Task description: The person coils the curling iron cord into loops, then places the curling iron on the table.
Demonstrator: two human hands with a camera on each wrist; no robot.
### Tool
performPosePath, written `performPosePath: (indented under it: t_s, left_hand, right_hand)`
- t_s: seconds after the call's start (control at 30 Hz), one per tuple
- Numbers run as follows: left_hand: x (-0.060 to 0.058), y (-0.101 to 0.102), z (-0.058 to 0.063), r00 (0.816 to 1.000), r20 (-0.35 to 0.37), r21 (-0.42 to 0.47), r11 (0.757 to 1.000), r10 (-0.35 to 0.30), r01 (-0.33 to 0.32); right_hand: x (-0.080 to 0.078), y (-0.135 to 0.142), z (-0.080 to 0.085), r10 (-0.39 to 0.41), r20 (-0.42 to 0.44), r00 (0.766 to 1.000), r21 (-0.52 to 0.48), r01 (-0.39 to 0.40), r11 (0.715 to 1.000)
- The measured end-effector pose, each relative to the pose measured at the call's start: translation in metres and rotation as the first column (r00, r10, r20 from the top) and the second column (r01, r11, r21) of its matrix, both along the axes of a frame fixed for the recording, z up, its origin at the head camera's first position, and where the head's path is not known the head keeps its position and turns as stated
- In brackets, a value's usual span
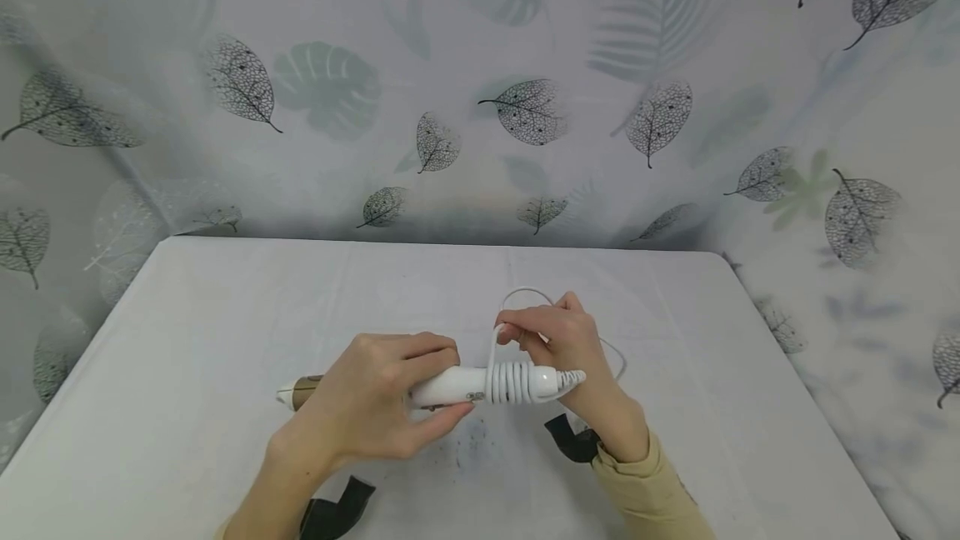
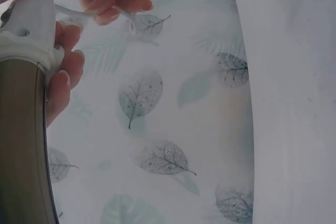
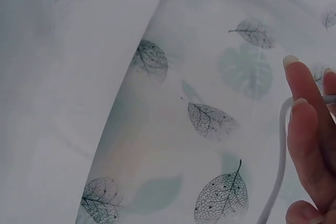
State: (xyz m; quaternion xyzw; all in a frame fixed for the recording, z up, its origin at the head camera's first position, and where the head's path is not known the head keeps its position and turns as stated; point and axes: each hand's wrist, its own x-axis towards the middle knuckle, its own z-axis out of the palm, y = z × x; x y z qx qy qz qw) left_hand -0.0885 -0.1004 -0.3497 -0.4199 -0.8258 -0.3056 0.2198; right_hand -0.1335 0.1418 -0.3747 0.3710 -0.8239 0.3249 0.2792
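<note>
My left hand grips a curling iron by its white handle, thumb below and fingers over the top. The iron lies level above the table, its barrel pointing left. In the left wrist view the brown-gold barrel runs down the left edge. Several turns of white power cord are wound around the handle's right end. Beside that end, my right hand pinches the cord between thumb and fingers. From there a loose loop arcs behind the hand. In the right wrist view the cord passes by the fingers.
A white table spreads under both hands, with faint dark smudges near its middle. A leaf-patterned curtain stands behind it and at the sides. Black straps hang at both wrists.
</note>
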Motion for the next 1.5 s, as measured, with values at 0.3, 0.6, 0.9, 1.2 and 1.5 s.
performPosePath:
  t_s: [0.3,0.6,0.9,1.2,1.5]
  left_hand:
    - [0.000,0.006,-0.001,0.995,0.027,0.125,0.988,0.092,-0.095]
    - [-0.003,0.011,-0.003,0.968,0.014,0.169,0.953,0.252,-0.250]
    - [-0.004,0.015,-0.005,0.926,0.071,0.179,0.908,0.371,-0.378]
    - [-0.005,0.017,-0.005,0.909,0.109,0.224,0.880,0.404,-0.418]
    - [-0.005,0.020,-0.005,0.885,0.157,0.229,0.856,0.438,-0.463]
  right_hand:
    - [0.012,-0.010,-0.001,-0.109,0.257,0.960,0.050,0.099,0.994]
    - [0.016,-0.019,-0.001,-0.232,0.351,0.907,0.065,0.223,0.973]
    - [0.016,-0.019,0.002,-0.255,0.423,0.870,0.076,0.246,0.966]
    - [0.017,-0.014,0.012,0.004,0.763,0.647,-0.093,0.103,0.990]
    - [0.019,-0.015,0.013,-0.096,0.776,0.624,-0.048,0.210,0.976]
